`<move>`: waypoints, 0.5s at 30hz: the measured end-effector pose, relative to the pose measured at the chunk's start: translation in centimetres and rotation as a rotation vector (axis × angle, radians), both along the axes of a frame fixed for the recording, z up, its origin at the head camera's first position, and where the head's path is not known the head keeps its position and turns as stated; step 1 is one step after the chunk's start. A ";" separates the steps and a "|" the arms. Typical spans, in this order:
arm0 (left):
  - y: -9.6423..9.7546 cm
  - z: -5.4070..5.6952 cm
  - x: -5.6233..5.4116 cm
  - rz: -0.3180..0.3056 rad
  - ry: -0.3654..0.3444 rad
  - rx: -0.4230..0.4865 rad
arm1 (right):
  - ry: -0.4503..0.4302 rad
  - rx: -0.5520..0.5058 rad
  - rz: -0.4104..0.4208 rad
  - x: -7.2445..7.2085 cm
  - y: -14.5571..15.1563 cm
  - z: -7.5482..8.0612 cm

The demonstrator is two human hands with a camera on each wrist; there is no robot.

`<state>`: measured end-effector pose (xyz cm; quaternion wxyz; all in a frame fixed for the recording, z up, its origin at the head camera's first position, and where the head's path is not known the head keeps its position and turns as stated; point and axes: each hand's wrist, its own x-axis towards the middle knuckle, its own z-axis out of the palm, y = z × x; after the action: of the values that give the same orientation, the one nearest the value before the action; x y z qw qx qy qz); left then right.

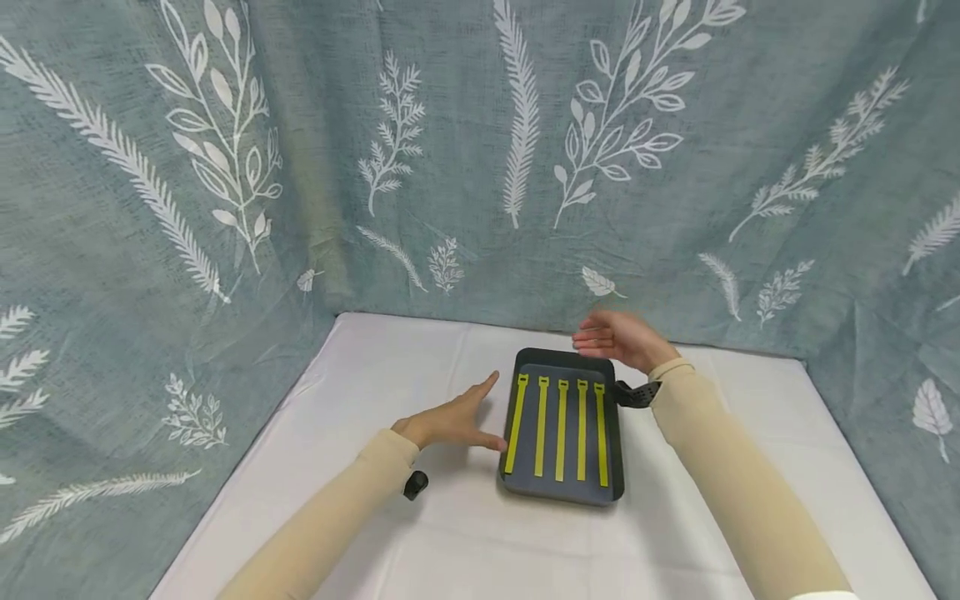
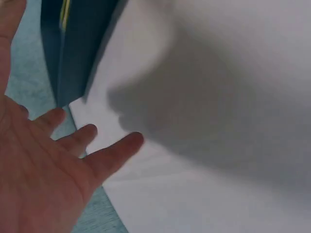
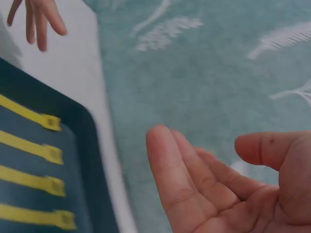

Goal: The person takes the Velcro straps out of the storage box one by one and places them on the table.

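A dark grey rectangular tray [image 1: 562, 497] lies on the white-covered table. Several yellow cable ties [image 1: 561, 433], each with a slotted head at the far end, lie lengthwise in it, side by side and spaced apart. My left hand [image 1: 452, 422] is at the tray's left side, fingers and thumb spread, holding nothing; whether the thumb tip touches the rim, I cannot tell. Over the far right corner hovers my right hand [image 1: 628, 340], empty, its fingers extended together and the thumb apart in the right wrist view. That view also shows the cable ties' heads [image 3: 53, 154] close by.
A white cloth [image 1: 450, 550] covers the table. Grey-green curtains [image 1: 465, 150] with white leaf prints hang behind it and at both sides. Black wrist devices [image 1: 637, 394] sit on both forearms, the right one close to the tray's right rim.
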<state>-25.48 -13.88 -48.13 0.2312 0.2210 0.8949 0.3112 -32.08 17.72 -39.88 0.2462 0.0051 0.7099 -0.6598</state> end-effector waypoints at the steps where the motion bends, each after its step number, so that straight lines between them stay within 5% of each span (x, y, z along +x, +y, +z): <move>1: 0.0 -0.1 0.1 -0.004 -0.021 -0.006 | -0.007 -0.005 0.020 0.1 -0.5 -0.6; 5: 0.2 -0.3 0.9 -0.026 -0.068 -0.066 | -0.037 -0.001 0.049 0.7 -2.6 -3.3; 15: 0.6 -0.1 2.4 -0.130 -0.010 -0.232 | -0.050 -0.039 0.086 2.5 -6.6 -7.4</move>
<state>-23.06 -13.24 -48.23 0.2794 0.2489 0.9075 0.1908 -29.62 11.11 -47.32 0.2923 -0.0138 0.6902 -0.6618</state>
